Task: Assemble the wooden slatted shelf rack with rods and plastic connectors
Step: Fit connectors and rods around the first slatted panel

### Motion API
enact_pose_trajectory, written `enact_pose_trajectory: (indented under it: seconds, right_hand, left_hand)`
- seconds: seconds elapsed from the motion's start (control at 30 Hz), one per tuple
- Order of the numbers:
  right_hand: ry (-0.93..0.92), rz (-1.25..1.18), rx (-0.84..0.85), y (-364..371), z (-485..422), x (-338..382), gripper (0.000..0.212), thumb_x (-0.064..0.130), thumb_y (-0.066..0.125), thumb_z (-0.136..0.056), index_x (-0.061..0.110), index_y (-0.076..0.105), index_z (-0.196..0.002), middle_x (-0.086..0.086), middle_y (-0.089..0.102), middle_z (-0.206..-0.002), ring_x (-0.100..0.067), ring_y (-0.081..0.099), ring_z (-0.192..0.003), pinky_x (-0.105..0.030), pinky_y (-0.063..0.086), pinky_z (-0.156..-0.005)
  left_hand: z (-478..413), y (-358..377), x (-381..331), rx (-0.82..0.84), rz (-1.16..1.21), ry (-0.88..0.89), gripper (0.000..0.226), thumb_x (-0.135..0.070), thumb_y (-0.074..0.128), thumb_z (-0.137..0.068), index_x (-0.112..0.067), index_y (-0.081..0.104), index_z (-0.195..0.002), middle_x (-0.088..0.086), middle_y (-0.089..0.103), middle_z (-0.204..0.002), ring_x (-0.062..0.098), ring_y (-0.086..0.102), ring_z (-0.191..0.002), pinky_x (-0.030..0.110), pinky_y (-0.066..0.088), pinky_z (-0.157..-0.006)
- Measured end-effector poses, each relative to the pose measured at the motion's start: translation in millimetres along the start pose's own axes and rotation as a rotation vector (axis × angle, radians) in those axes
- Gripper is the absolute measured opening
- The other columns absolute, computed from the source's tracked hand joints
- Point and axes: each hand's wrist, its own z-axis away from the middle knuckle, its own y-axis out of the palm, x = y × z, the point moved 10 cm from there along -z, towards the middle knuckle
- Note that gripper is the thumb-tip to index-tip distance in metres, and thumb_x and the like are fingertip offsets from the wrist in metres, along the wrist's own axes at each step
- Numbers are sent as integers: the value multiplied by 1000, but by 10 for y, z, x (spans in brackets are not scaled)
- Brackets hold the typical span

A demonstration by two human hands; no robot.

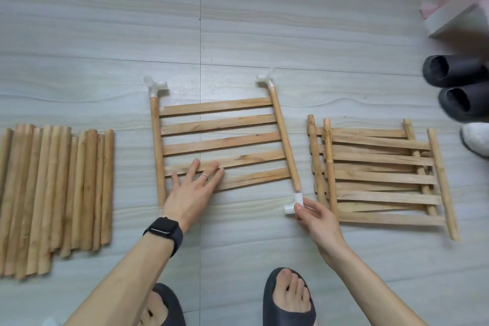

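Left fingers (211, 168) wide on the slat panel (222, 140); right fingers (309, 204) pinch its five o'clock connector (293, 204). I'd push it on.

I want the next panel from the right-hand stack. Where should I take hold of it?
Probably its outer rod, from the right: it juts clear of the stack, leaving room to wrap round it; the slats are thin and overlapped.
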Motion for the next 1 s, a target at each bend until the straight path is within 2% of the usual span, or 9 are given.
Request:
enact_pose_trajectory:
  seconds: [0.13, 0.27, 0.37, 0.53, 0.77, 0.93, 1.0]
  right_hand:
    - [16, 9, 14, 11, -91, -2, 8, 18, 74, -93, 20, 75, -101, 12, 76, -80, -1, 69, -78, -22, 53, -82]
    - [18, 12, 63, 53, -134, -18, 15, 22, 74, -93, 20, 76, -108, 10, 77, -91, -5, 70, -86, -15, 52, -75]
    - [37, -34, 63, 57, -192, -16, 20, 19, 74, -93, 13, 76, -112, 6, 78, -90, -8, 70, -85, -21, 53, -78]
    - [140, -187, 111, 105, -226, -128, 26, 11, 71, -94, 6, 70, -120, -7, 78, -99, -18, 72, -94, -30, 56, -87]
    - [199, -364, 130, 108, -181, -96, 23, 6, 64, -97, -3, 68, -118, -12, 76, -98, -16, 71, -91, -23, 59, -80]
    - [154, -323, 52, 105, -116, -51, 23, 8, 62, -100, 0, 66, -121, -18, 73, -110, -22, 69, -100, -32, 55, -96]
    - [129, -284, 23, 104, -113, -35, 24, 8, 62, -100, 0, 66, -122, -17, 73, -111, -20, 70, -98, -28, 57, -93]
  left_hand:
    - [7, -27, 87, 11, -17, -2, 89, 14, 31, -94, -41, 7, -159, -11, -14, -168, 35, -13, -154, 68, 23, -116]
    - [14, -29, 108, 31, 7, 3, 87, 12, 30, -95, -43, 11, -159, -11, -10, -168, 33, -12, -155, 66, 22, -117]
    - [7, -48, 107, 44, 32, 2, 88, 13, 29, -94, -44, 14, -159, -12, -9, -169, 32, -13, -155, 67, 20, -118]
    - [-2, -44, 102, 64, 41, 15, 89, 14, 26, -93, -44, 14, -159, -13, -9, -168, 31, -14, -155, 67, 20, -118]
    - [-19, -14, 152, 51, 34, 21, 91, 15, 26, -92, -44, 13, -159, -13, -9, -168, 31, -16, -154, 67, 20, -118]
    - [-22, -3, 153, 34, 2, 31, 91, 16, 29, -92, -43, 13, -159, -12, -10, -168, 33, -14, -154, 69, 20, -116]
    - [-20, 0, 139, 40, -9, 36, 91, 16, 30, -92, -43, 12, -159, -11, -11, -168, 33, -15, -154, 68, 19, -117]
